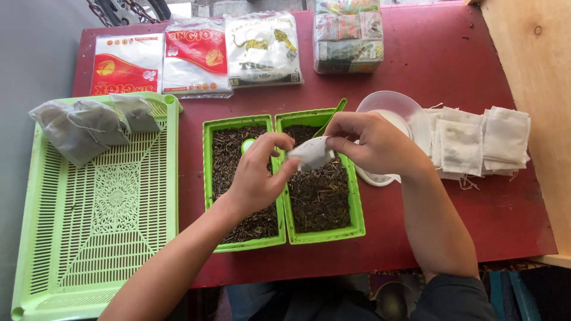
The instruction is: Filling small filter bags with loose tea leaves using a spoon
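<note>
Both hands pinch one small white pouch (311, 153) above the right green tub (355, 202): the left hand (257, 175) grips its 8 o'clock edge, the right hand (369, 142) its 2 o'clock edge. Empty pouches (476, 142) lie stacked at 3 o'clock, filled ones (89, 125) on the tray (89, 238) at 9 o'clock.

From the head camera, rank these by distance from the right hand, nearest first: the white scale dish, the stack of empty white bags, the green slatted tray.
Measured from the right hand:
1. White scale dish, just behind the hand.
2. Stack of empty white bags, further right.
3. Green slatted tray, far left.
</note>
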